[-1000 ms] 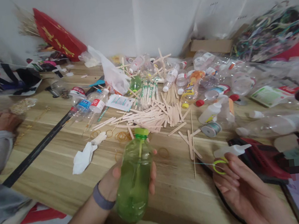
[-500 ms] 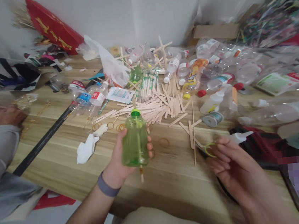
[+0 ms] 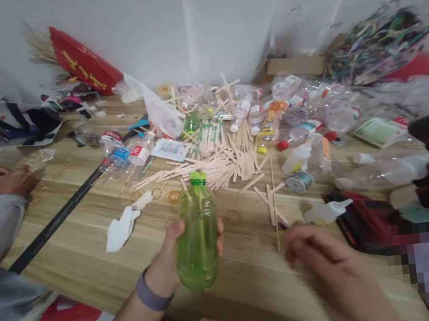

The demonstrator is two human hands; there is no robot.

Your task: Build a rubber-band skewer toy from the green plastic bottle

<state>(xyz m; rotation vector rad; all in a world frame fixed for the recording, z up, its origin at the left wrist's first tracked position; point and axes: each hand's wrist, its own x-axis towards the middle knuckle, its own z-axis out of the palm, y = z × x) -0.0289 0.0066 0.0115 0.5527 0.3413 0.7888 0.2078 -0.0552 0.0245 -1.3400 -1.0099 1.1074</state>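
My left hand [image 3: 171,257] is wrapped around a clear green plastic bottle [image 3: 197,239] with a bright green cap, held upright over the table. A thin stick shows through the bottle's wall. To the right, my right hand [image 3: 311,247] is over the tabletop, blurred by motion, its fingers bent; whether anything is in them cannot be made out. Just beyond its fingertips lie a thin wooden skewer [image 3: 274,200] and a few crossed craft sticks [image 3: 270,205]. A small dark tip shows beside them, partly hidden by the hand.
Loose craft sticks [image 3: 223,172] are heaped mid-table, with rubber bands [image 3: 173,197] and crumpled tissue [image 3: 122,227] nearby. Empty bottles [image 3: 272,124] crowd the back right. A white squeeze bottle [image 3: 327,212] lies at right. Another person's hands [image 3: 13,181] are at the far left, beyond a black bar [image 3: 55,218].
The green bottle has come closer, and the stick end below it no longer shows. My right hand has moved left; the yellow-green loop at its fingers is no longer visible. The view has shifted.
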